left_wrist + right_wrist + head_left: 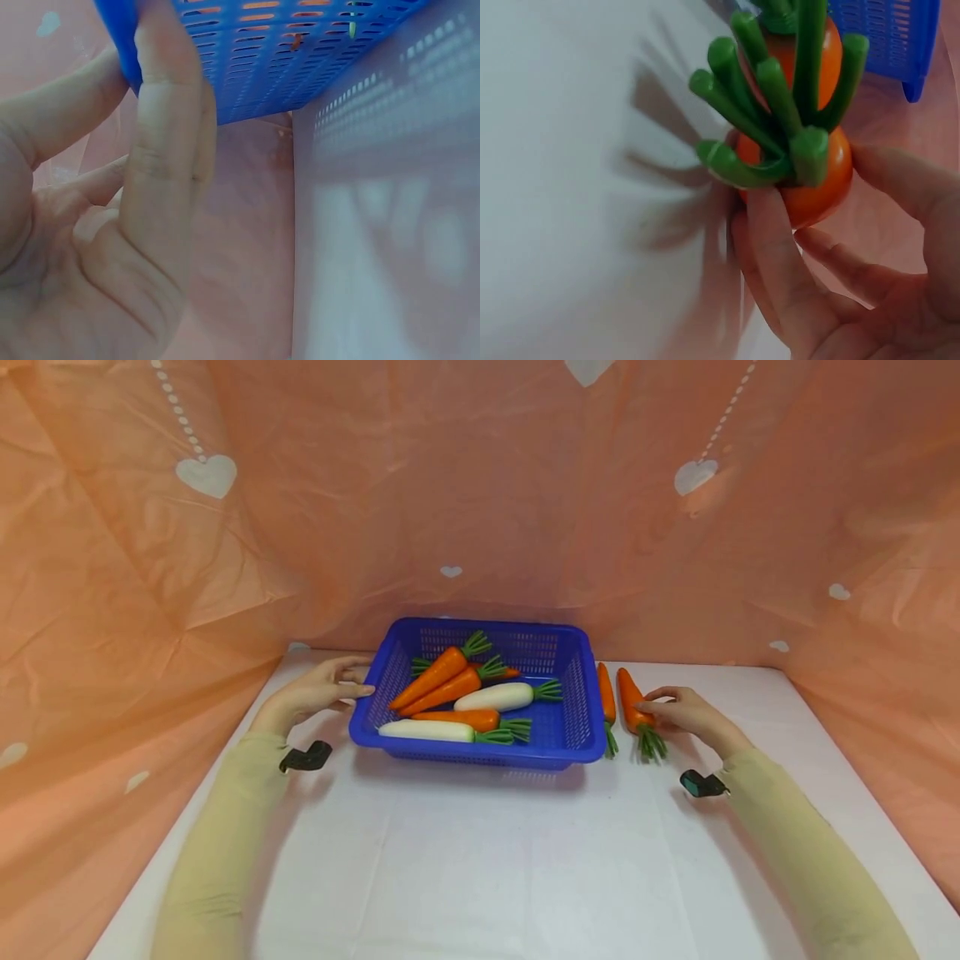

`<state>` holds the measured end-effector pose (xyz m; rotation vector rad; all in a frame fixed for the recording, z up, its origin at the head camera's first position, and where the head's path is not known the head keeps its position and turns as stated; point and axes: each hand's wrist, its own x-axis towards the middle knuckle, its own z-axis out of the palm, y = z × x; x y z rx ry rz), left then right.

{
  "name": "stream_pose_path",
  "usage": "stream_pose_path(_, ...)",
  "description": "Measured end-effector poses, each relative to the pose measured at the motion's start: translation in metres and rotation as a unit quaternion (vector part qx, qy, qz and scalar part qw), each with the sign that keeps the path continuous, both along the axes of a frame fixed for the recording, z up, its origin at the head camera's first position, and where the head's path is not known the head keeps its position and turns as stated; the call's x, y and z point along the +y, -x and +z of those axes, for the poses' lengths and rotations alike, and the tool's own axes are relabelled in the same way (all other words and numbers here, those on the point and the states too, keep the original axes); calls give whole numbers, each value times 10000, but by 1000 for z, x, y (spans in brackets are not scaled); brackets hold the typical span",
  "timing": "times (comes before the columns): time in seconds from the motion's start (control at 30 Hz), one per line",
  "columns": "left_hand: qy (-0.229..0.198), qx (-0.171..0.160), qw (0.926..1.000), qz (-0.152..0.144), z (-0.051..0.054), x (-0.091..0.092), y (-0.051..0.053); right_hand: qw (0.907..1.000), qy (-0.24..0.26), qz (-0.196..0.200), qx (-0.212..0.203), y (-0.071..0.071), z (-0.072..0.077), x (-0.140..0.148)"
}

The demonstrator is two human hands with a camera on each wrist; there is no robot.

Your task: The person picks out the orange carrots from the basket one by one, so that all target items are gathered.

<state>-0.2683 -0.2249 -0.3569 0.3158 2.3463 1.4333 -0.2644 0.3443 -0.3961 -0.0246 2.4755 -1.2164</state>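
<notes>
A blue plastic basket with slotted walls holds several orange carrots and white radishes, all with green stem tufts. My left hand grips the basket's left rim, thumb on one side and fingers on the other in the left wrist view. To the right of the basket, my right hand holds a carrot between thumb and fingers; its green stalks point toward the right wrist camera. Another carrot lies between that one and the basket, partly hidden by the basket's side.
The white table stretches in front of the basket. A peach-coloured cloth with white hearts hangs behind it and along both sides. Small dark devices, a left one and a right one, sit at the wrists.
</notes>
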Motion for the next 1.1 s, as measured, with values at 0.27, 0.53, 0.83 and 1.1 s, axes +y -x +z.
stream_pose_path(0.27,-136,-79,9998,84,-4,2,-4,9995,243,171,102,0,-7,7)
stream_pose_path(0.53,-168,-28,9997,199,-5,1,-3,9986,406,190,291,4,-4,18)
stream_pose_path(0.83,-131,-61,9999,-25,0,-3,-2,9932,774,341,797,10,35,27)
stream_pose_path(1.1,-330,-167,9993,-4,-1,-3,-5,9891,665,502,1214,17,80,11)
